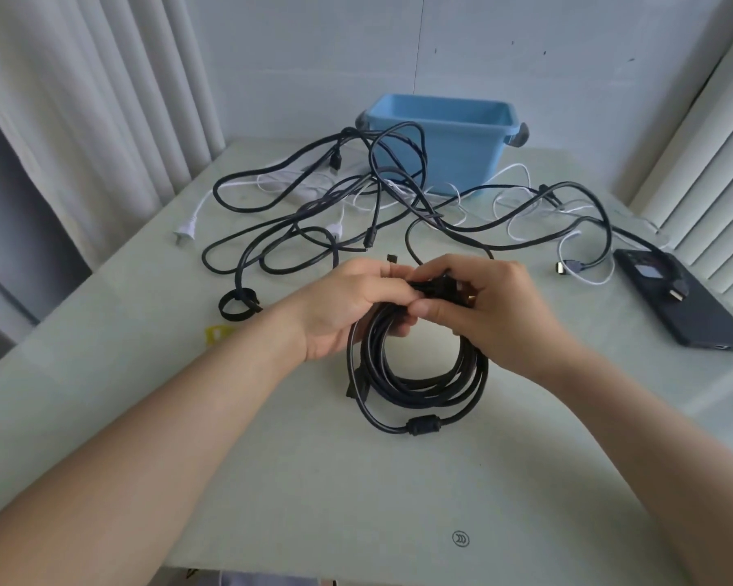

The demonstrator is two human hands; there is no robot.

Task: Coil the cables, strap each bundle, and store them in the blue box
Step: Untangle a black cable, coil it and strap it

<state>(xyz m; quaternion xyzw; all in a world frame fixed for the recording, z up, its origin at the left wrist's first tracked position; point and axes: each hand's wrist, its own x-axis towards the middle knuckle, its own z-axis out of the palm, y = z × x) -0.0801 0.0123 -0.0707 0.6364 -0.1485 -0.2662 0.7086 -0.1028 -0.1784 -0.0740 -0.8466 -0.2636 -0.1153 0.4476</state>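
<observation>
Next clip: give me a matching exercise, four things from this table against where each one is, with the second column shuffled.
Things:
1. blue box
2. coiled black cable
3. dark phone
4. black strap loop

Places:
A. gripped by the left hand and right hand
B. far end of the table
C. right edge
D. lying left of the left hand

Pairs: 1-B, 2-A, 3-C, 4-D

Both hands meet at the top of a coiled black cable (420, 374) on the pale table (271, 480): the left hand (348, 306) and the right hand (483, 306) pinch the bundle where a black strap (434, 286) crosses it. Behind lie tangled black cables (314, 213) and white cables (521, 213), in front of the blue box (453, 137). A looped strap (238, 306) lies left, a dark phone (686, 302) right.
</observation>
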